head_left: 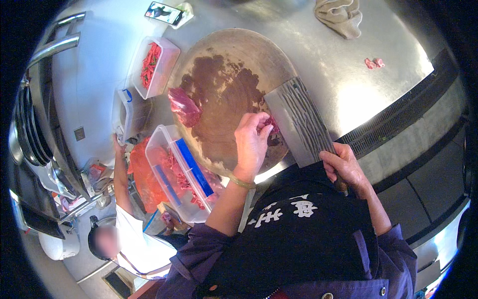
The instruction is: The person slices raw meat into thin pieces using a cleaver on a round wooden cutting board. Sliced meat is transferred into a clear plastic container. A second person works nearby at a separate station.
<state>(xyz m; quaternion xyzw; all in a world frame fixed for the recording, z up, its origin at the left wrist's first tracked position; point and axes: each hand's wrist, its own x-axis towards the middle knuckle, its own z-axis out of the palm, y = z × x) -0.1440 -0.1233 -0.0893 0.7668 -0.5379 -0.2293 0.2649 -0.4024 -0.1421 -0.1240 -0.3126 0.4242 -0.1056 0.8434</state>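
My right hand [345, 166] grips the wooden handle of a broad cleaver [298, 119], its blade tilted over the right edge of a round wooden chopping block [231, 45]. My left hand [254, 138], with a bangle at the wrist, pinches a small piece of red meat [274, 125] beside the blade. The blade hides part of that piece. A larger chunk of raw meat [185, 107] lies at the block's left edge. Dark wet stains cover the middle of the block.
Left of the block stand a plastic tub of red chillies [151, 65] and a clear box of cut meat [183, 179]. A phone [164, 13], a cloth [341, 17] and small meat bits [374, 63] lie on the steel counter [321, 63]. Another person [142, 239] reaches in at left.
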